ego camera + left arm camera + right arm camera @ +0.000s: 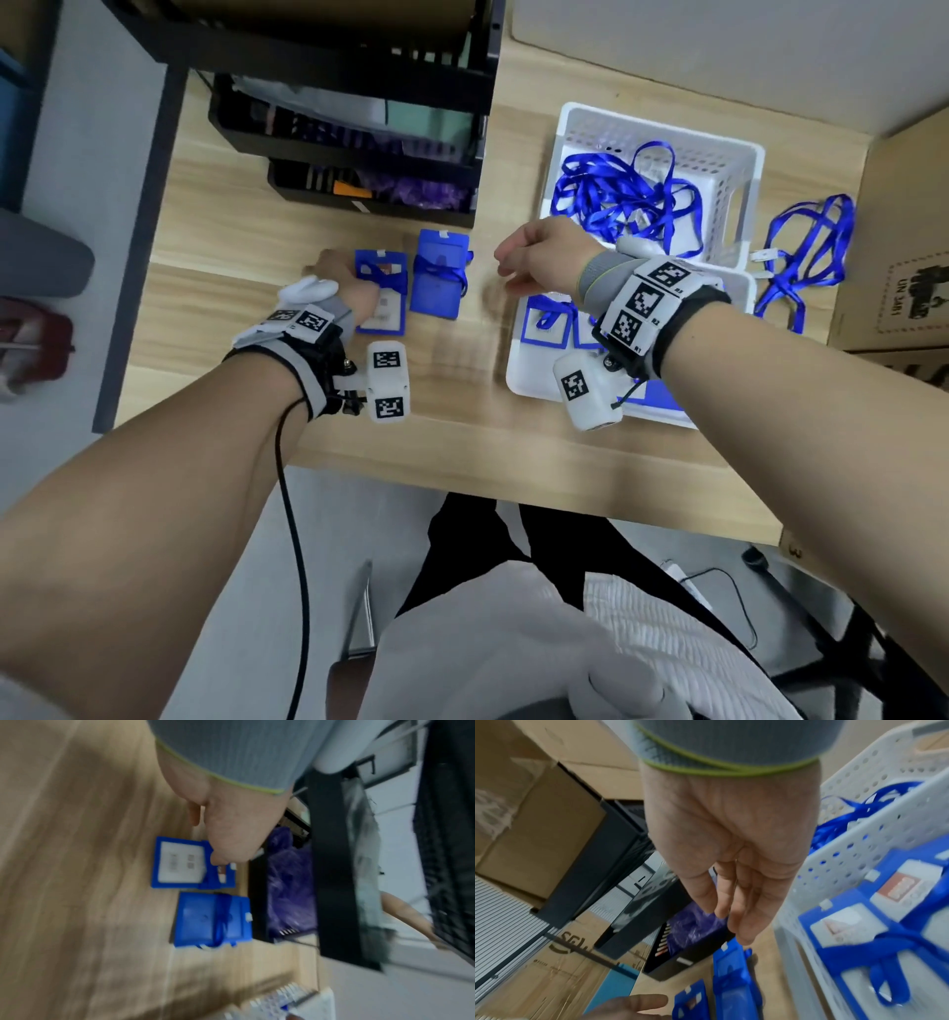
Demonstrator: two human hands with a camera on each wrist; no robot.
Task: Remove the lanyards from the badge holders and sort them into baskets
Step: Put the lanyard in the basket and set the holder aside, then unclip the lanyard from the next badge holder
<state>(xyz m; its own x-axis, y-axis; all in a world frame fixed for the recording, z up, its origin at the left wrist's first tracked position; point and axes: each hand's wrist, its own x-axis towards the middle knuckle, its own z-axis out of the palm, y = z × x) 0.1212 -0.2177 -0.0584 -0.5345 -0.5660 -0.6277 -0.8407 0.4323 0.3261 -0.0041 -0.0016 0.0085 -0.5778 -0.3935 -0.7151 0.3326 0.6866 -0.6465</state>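
Two blue badge holders lie on the wooden desk, each with a blue lanyard wound round it. The left holder [385,308] [180,866] lies card side up, the right holder [440,277] [210,919] back side up. My left hand [328,277] [231,825] hovers at the left holder's top edge with its fingers loosely out, holding nothing. My right hand [529,257] [731,882] hangs relaxed and empty over the desk, between the right holder and the baskets. The far white basket [662,133] holds loose blue lanyards [616,200]. The near white basket [518,380] holds several badge holders, partly hidden by my right wrist.
Another blue lanyard [806,246] lies on the desk to the right of the baskets, beside a cardboard box [904,231]. Black stacked trays [369,154] stand just behind the two holders. The desk's front edge runs under my forearms.
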